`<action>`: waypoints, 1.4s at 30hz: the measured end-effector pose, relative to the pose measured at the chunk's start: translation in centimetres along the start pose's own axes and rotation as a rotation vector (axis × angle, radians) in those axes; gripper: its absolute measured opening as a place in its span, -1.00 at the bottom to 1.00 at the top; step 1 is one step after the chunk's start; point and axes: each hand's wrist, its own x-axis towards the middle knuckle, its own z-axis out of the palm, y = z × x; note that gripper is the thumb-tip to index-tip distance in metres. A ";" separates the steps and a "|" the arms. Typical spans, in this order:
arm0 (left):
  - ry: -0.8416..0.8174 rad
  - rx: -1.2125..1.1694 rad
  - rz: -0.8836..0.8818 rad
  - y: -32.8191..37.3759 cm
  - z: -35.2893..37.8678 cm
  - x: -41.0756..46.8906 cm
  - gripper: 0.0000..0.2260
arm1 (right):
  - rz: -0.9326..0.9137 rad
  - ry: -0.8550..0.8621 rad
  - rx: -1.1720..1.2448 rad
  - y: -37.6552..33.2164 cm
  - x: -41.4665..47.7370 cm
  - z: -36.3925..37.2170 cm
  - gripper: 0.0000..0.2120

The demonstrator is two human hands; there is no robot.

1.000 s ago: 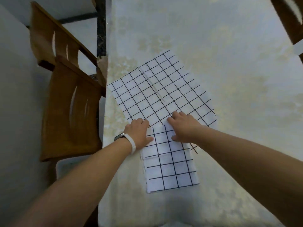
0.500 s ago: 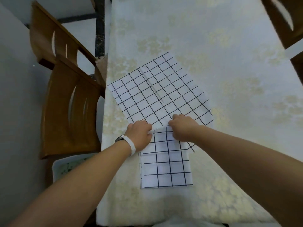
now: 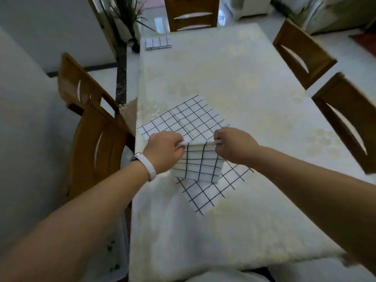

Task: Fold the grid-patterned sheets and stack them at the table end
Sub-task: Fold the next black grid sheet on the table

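Observation:
A folded white sheet with a black grid (image 3: 198,163) hangs lifted off the table, held by its top edge. My left hand (image 3: 164,151) pinches its left top corner and my right hand (image 3: 234,145) pinches its right top corner. Beneath it a larger grid-patterned sheet (image 3: 189,119) lies flat and skewed on the table (image 3: 234,82); its near corner shows below the lifted one. A small stack of folded grid sheets (image 3: 158,43) sits at the far left corner of the table.
Wooden chairs stand along the left side (image 3: 93,135), the right side (image 3: 345,123) and the far end (image 3: 191,15). A potted plant (image 3: 128,19) stands beyond the far left corner. A pale patterned cloth covers the table.
Both hands went from pressing the folded sheet on the table to pinching its top corners and lifting it. My head tilted up, bringing the far table end into view.

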 end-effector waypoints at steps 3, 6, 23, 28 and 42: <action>0.084 0.007 0.101 0.8 -1.8 -1.1 -0.87 | 0.006 0.101 0.017 -1.2 -2.0 -1.7 -0.97; 0.101 0.021 0.195 1.1 -2.2 -3.4 -0.87 | -0.012 0.127 0.022 -1.9 -4.8 -1.5 -0.98; -0.412 -0.159 0.135 1.1 13.8 -19.7 -0.89 | 0.014 -0.402 -0.001 -1.7 -18.1 15.0 -0.90; -0.412 -0.192 0.029 1.2 12.8 -18.8 -0.84 | 0.176 -0.399 0.142 -0.9 -16.9 15.1 -0.93; -0.414 -0.131 -0.241 -1.7 10.5 -8.0 -0.81 | 0.339 -0.255 0.187 0.9 -6.7 12.6 -0.95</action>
